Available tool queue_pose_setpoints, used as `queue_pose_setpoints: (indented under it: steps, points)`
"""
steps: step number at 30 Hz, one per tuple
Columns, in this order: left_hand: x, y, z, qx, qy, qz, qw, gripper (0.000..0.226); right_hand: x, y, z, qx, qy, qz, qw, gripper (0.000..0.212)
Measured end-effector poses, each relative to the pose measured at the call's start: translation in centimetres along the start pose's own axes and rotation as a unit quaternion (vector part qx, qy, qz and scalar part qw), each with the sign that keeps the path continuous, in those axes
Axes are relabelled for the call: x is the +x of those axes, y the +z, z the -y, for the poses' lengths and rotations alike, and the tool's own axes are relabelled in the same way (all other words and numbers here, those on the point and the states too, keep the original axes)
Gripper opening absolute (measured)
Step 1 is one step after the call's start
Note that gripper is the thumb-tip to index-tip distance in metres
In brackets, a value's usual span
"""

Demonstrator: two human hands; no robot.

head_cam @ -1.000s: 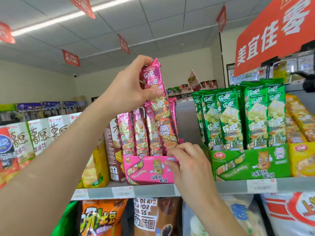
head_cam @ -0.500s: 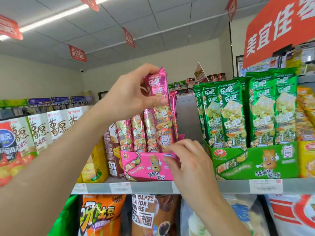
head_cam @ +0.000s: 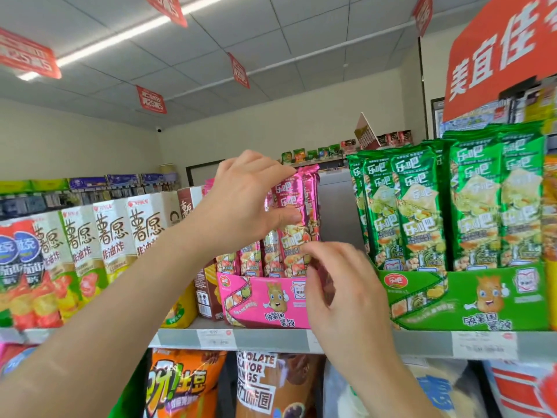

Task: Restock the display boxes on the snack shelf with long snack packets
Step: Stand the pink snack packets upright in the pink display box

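Observation:
A pink display box (head_cam: 259, 300) stands on the shelf with several long pink snack packets upright inside. My left hand (head_cam: 244, 203) grips the upper part of one long pink packet (head_cam: 289, 212), which stands at the right end of the box, its lower end down among the others. My right hand (head_cam: 340, 294) is in front of the box's right end, fingers curled at the packet's lower part; the contact is blurred. To the right, a green display box (head_cam: 470, 297) holds several long green packets (head_cam: 416, 206).
White and yellow snack cartons (head_cam: 111, 236) fill the shelf to the left. The grey shelf edge (head_cam: 271, 339) carries price tags. Large snack bags (head_cam: 180, 387) sit on the shelf below. A red sign (head_cam: 494, 49) hangs at the upper right.
My left hand has lowered the pink packet deeper into the pink box. My right hand has risen from the box's front edge to the packet's lower part.

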State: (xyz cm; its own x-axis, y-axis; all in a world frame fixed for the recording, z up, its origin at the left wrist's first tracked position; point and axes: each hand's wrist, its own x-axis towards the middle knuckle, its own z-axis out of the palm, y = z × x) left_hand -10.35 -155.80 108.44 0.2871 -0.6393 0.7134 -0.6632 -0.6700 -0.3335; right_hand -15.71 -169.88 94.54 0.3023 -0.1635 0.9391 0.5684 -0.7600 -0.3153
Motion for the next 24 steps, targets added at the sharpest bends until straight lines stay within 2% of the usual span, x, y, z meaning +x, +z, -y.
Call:
queue_pose_setpoints:
  steps: [3,8,13,15,19,24]
  points:
    - [0.0,0.3,0.0,0.015,0.006,0.015,1.000,0.063,2.2,0.0,0.0,0.069,0.044,-0.014,0.997,0.033]
    - [-0.8,1.0,0.2,-0.024,-0.033,0.058,0.997,0.064,6.6,0.9,-0.3,0.131,0.195,0.104,0.966,0.037]
    - [-1.3,1.1,1.0,-0.047,-0.041,0.043,0.997,0.070,7.7,1.5,-1.0,0.090,0.230,0.111,0.963,0.034]
    - [-1.3,1.1,1.3,-0.069,-0.045,0.043,0.996,0.068,8.1,1.5,-1.2,0.107,0.246,0.106,0.958,0.030]
    - [-1.3,1.2,1.7,-0.115,-0.063,0.030,0.991,0.066,8.7,1.2,-0.7,0.136,0.198,0.096,0.966,0.020]
    - [-1.8,1.4,2.0,-0.140,-0.083,0.031,0.986,0.068,12.0,-1.3,1.1,0.150,0.105,-0.043,0.982,0.019]
